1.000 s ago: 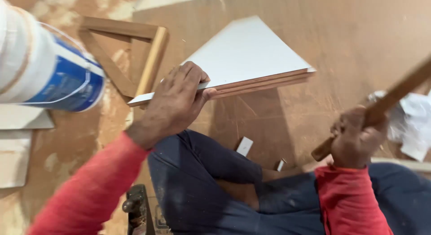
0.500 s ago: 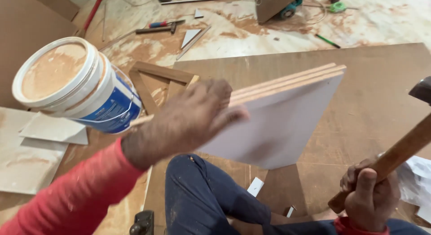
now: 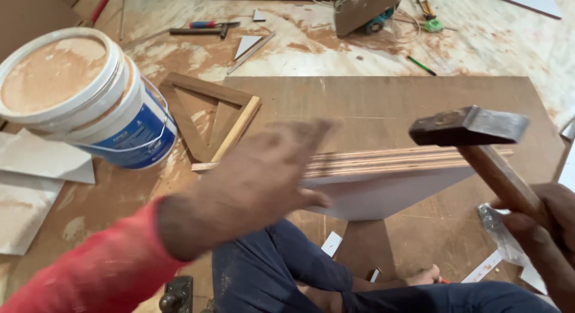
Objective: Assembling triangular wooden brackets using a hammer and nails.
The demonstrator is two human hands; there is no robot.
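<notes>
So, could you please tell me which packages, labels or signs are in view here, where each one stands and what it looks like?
Plastic bucket: upper left on the floor, tipped on its side, round, white with a wire handle, its top coated in tan dust.
Label on the bucket: wraps the lower side, a blue band with small pale print.
Crumpled clear wrapper: lower right, just below the hammer handle in the right hand, whitish and creased.
No signs or screens show.

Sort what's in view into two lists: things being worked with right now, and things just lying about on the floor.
In hand:
- left hand steadying the triangular laminated plywood panel on edge
- right hand raising the hammer

Lying about:
- white bucket
- wooden triangle frame
- screwdriver
- power tool
- green pencil
- small white offcuts
</notes>
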